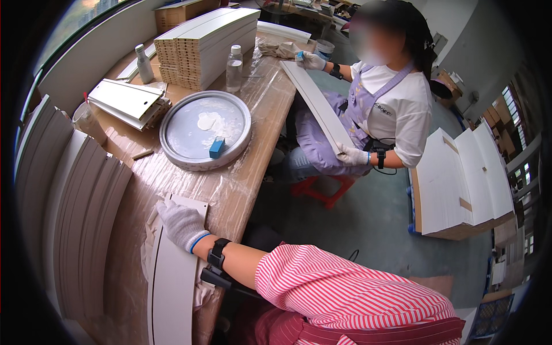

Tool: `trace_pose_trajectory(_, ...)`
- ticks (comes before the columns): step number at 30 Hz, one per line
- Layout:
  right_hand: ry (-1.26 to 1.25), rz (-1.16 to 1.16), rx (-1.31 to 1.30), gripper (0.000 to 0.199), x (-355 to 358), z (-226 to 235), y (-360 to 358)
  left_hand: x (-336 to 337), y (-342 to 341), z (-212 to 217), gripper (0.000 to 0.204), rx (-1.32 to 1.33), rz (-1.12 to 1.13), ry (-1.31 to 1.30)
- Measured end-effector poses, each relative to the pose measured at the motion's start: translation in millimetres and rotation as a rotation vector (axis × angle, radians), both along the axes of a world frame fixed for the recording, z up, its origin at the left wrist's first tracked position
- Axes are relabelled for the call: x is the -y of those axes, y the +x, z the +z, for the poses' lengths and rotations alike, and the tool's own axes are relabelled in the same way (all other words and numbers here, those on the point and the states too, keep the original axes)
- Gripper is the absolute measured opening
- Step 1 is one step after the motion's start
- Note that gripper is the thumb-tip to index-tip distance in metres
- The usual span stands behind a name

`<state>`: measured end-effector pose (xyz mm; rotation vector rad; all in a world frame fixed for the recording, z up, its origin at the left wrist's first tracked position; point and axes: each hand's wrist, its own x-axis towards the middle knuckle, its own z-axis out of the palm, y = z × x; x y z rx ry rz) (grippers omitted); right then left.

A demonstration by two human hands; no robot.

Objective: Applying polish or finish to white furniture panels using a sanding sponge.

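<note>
My right hand (183, 224), in a white knitted glove with a blue cuff, is at the far end of a long white board (172, 282). Its fingers are bent over the board's left edge, and their tips are partly hidden. The board lies lengthwise along the table, with a crumpled cloth (204, 292) showing from under it. My left hand is out of view. Beyond my right hand, a round grey tray (168, 150) bears white powder (214, 123) and a small blue block (217, 147).
Curved white boards (86, 224) stand stacked at left; another tall stack (201, 49) is at the back. A clear bottle (234, 69) stands beyond the tray. Across the table's corner, a seated co-worker (397, 109) holds a long white board (319, 109) and a blue block (299, 56).
</note>
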<state>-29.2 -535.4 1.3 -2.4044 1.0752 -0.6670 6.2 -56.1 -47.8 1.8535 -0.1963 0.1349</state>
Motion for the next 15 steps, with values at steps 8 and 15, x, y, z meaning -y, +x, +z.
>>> trace_pose_trajectory(8,0.044,0.002,-0.052,0.015,3.3,-1.2,1.3,-11.0,6.3,-4.4,0.040,0.128,-0.085,0.241)
trace_pose_trajectory(15,0.025,0.009,-0.090,0.016,2.9,2.5,1.9,5.7,2.8,7.5,0.038,-0.008,0.067,-0.058)
